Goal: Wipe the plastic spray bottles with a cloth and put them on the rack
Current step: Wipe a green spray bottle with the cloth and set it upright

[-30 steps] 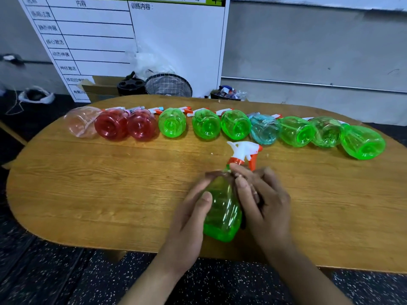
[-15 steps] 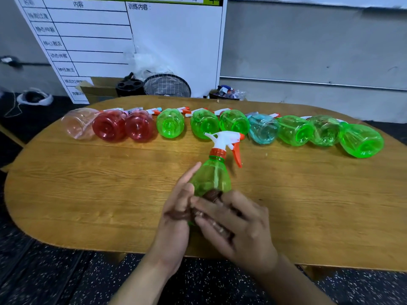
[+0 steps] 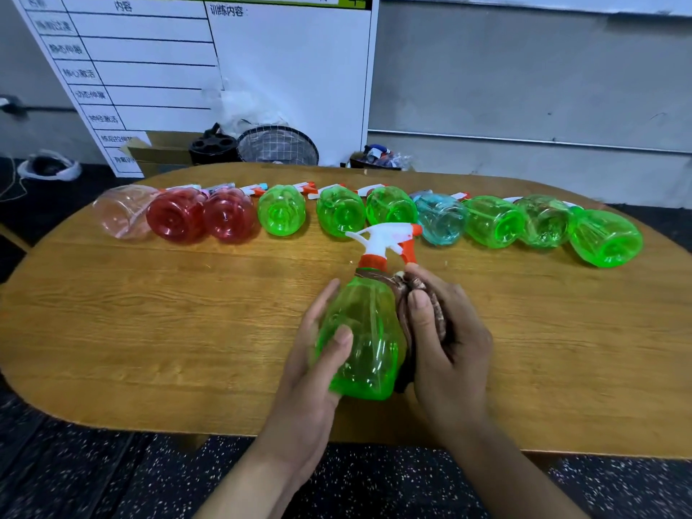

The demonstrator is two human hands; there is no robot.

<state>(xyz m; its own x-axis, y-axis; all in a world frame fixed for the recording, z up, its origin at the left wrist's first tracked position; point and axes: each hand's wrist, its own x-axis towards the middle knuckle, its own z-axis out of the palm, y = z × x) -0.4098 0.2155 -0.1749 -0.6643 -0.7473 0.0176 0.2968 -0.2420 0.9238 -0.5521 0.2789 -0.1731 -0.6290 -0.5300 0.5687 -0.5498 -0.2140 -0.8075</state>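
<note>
A: What are the hands doing?

B: My left hand [image 3: 318,354] cradles the green spray bottle [image 3: 365,339] at lower centre, above the table [image 3: 149,331]; my right hand [image 3: 445,342] pinches the cloth [image 3: 430,294] against its shoulder.

A: Handling?

B: Looks light, thin-walled, slick. I'd hold the waist.

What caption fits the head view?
Left hand holds green spray bottle; right hand wipes it with brown cloth.

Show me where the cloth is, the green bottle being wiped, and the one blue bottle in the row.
cloth [image 3: 430,297], head view, on the bunched brown fabric under the right hand's fingers.
held green bottle [image 3: 369,331], head view, on the middle of its body.
blue bottle [image 3: 442,219], head view, on its base facing the camera.
</note>
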